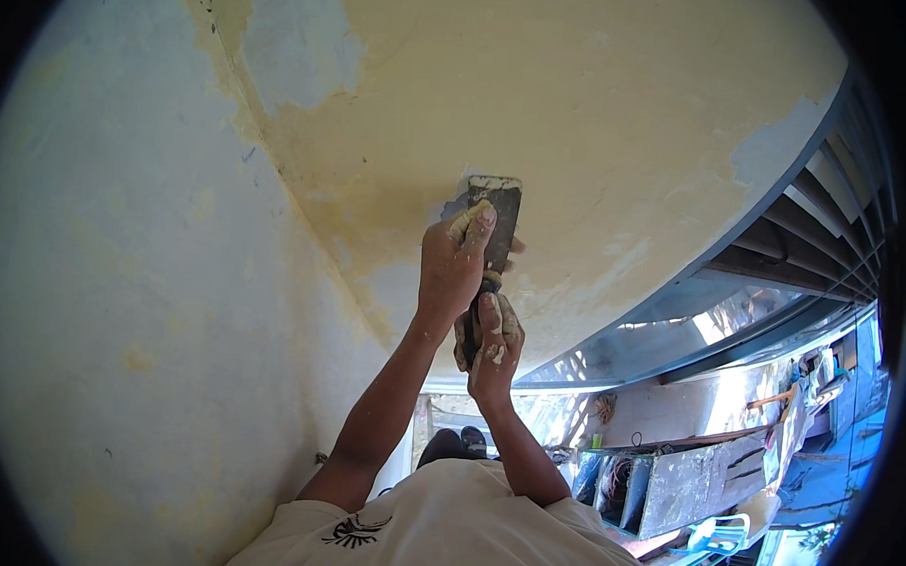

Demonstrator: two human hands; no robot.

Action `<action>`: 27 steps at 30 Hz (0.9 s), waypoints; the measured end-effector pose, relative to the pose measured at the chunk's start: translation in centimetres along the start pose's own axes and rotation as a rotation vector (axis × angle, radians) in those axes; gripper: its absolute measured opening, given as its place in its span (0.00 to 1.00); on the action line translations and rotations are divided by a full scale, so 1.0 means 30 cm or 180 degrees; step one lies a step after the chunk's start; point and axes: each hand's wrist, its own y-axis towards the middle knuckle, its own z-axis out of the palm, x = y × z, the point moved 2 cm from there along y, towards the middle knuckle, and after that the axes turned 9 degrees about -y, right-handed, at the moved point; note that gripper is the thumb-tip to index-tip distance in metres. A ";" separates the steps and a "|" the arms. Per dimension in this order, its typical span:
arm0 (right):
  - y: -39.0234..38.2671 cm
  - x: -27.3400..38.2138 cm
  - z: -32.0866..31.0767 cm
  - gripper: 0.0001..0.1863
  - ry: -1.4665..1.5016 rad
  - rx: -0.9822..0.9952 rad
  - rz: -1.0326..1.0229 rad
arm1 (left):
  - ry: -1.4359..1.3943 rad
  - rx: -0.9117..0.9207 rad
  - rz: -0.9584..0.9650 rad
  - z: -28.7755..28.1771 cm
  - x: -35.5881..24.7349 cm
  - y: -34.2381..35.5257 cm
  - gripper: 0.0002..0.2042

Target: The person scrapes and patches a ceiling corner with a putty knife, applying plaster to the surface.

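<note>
A putty knife (pixel 502 220) points up at the patchy cream surface above me, its dark broad blade edged with pale filler at the tip. My right hand (pixel 493 349) is closed round its dark handle. Higher up, my left hand (pixel 456 258) is closed on the blade, thumb across its face and fingertips showing past its right edge. Pale filler is smeared on both hands. Beside the blade's left edge is a small grey shape (pixel 455 205); I cannot tell whether it is a tool or a bare patch. Whether the blade touches the surface is unclear.
A whitish wall (pixel 153 302) stands close on my left, meeting the cream surface (pixel 599 108) at a corner. Dark metal slats (pixel 799 230) edge the right side. Below right are a worn grey cabinet (pixel 700 486), a light blue plastic chair (pixel 719 533) and clutter.
</note>
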 end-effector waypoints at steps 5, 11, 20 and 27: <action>0.003 0.020 0.021 0.13 -0.0087 -0.0042 -0.0221 | -0.0220 0.0238 0.0199 -0.007 -0.001 0.015 0.19; -0.004 -0.043 -0.017 0.12 -0.0215 -0.0023 -0.0138 | -0.0303 0.0156 0.0111 -0.025 0.050 -0.013 0.19; 0.016 -0.144 0.019 0.12 0.0229 0.0117 -0.0058 | 0.0172 0.0124 0.0012 -0.061 0.059 -0.004 0.19; 0.050 -0.207 0.087 0.14 0.0400 0.0000 -0.0230 | 0.0642 0.0093 0.0124 -0.048 -0.011 0.015 0.14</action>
